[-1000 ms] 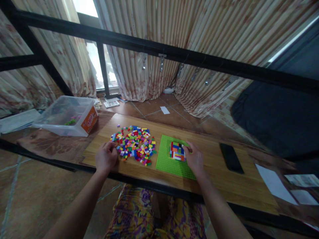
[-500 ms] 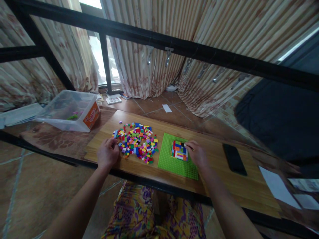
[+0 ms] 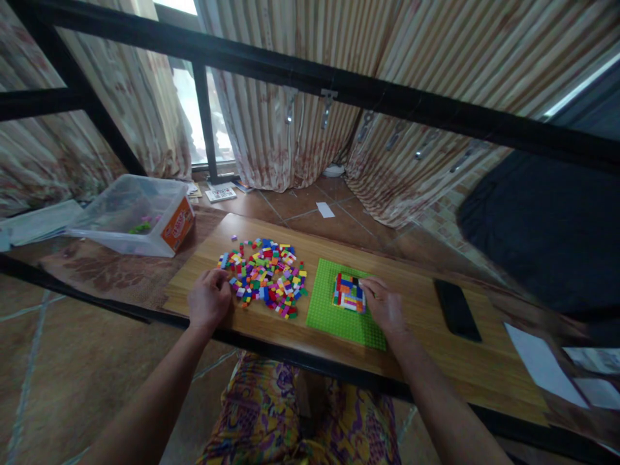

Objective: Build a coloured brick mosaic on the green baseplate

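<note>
My right hand (image 3: 382,303) is closed in a pinch at the far right corner of a block of coloured toy bricks (image 3: 347,294). Whatever is between its fingertips is too small to make out. This low, many-coloured block sits on a green studded baseplate (image 3: 322,316). On the wooden board, my left hand (image 3: 210,299) rests with curled fingers at the left edge of a loose pile of small toy bricks (image 3: 266,274). Its fingertips are turned away, so anything inside them is hidden.
A clear plastic box (image 3: 130,216) with an orange label stands at the left, a few pieces inside. A black phone (image 3: 456,310) lies on the wooden board (image 3: 416,349) at the right, with white paper (image 3: 545,365) beyond it. A black bar (image 3: 310,81) crosses behind.
My right hand has shifted and turned slightly, its fingertips staying at the same corner of the brick block. My left hand remains in place.
</note>
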A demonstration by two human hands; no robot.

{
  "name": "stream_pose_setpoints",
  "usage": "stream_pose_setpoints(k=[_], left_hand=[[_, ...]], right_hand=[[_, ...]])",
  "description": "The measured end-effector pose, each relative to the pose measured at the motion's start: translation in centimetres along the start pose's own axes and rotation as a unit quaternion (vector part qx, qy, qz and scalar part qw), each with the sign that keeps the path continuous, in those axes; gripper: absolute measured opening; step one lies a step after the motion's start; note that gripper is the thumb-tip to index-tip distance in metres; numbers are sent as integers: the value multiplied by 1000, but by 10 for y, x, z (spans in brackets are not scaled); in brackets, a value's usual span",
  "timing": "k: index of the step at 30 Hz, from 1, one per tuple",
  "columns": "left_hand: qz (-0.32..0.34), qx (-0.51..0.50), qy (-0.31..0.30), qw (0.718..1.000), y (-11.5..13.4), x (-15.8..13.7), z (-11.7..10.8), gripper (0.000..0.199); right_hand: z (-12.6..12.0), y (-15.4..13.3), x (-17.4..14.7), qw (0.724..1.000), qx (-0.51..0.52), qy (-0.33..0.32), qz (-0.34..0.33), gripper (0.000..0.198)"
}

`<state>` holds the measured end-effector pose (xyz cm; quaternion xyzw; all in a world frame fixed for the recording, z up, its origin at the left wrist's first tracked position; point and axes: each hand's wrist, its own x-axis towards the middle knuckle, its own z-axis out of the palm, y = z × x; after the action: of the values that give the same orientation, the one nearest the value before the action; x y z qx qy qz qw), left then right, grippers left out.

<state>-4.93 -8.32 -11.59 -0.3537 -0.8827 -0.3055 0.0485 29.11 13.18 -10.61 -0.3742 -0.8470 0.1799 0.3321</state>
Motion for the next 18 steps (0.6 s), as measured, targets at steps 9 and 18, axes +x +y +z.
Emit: stream_pose_setpoints(k=[9, 18], left_hand=[[-2, -1, 1, 1000, 1, 0, -1, 18], [0, 2, 1, 1000, 2, -1, -2, 17]], right_hand=[[-4, -5, -6, 995, 38, 68, 63, 33], [7, -12, -6, 997, 22, 28, 65, 34]])
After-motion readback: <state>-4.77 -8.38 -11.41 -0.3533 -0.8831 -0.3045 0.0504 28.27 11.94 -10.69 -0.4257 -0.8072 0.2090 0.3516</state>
